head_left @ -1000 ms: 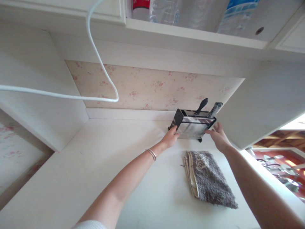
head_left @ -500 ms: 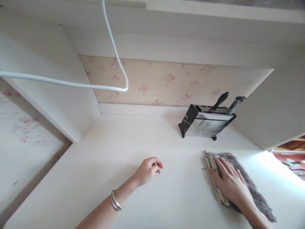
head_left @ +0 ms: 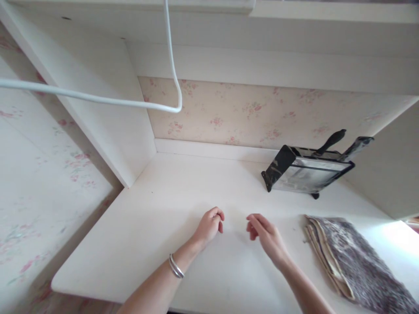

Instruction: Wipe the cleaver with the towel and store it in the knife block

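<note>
My left hand, with silver bangles on its wrist, is near the middle of the white countertop. Its fingers are curled in, and nothing shows in them. Facing it across a small gap is my right hand, its fingers also bent inward with nothing visible in them. To the right lies a folded grey-brown fluffy cloth with beige edges, apart from both hands. Behind it a black-framed knife holder stands against the back, with two handles sticking up from it.
A white cable hangs across the upper left, close to the camera. White side panels and an overhead shelf enclose the counter. Floral wallpaper covers the back wall. The counter's rounded corner is at lower left.
My right hand has come off the folded cloth and moved left, close to my left hand. The view has shifted left, while the cloth and the knife holder stay on the counter.
</note>
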A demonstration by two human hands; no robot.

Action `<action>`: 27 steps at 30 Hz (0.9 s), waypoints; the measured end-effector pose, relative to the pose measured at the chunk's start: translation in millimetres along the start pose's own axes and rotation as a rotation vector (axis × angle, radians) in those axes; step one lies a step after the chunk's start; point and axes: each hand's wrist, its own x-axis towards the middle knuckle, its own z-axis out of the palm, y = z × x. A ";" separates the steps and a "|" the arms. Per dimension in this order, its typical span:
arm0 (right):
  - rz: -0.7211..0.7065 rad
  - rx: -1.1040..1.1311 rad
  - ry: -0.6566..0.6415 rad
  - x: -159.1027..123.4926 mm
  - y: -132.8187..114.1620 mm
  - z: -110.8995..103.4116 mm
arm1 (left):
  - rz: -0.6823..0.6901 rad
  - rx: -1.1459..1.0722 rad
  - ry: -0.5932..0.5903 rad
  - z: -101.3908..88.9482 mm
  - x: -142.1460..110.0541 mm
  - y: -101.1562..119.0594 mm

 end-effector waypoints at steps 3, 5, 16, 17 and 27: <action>0.023 0.277 -0.208 12.9 -16.1 65.6 | 0.000 0.012 0.074 -1.2 2.4 -2.2; 0.002 0.292 -0.160 20.1 -18.9 91.8 | 0.004 0.019 0.092 -2.8 5.9 -4.0; -0.103 0.311 -0.211 24.8 -2.7 90.8 | 0.005 0.052 0.023 -1.1 11.8 -11.5; -0.103 0.313 -0.212 24.9 -3.0 91.3 | 0.003 0.051 0.023 -1.3 12.0 -11.7; -0.120 0.276 -0.207 24.8 -2.8 92.0 | -0.013 0.064 0.021 -3.4 11.7 -8.6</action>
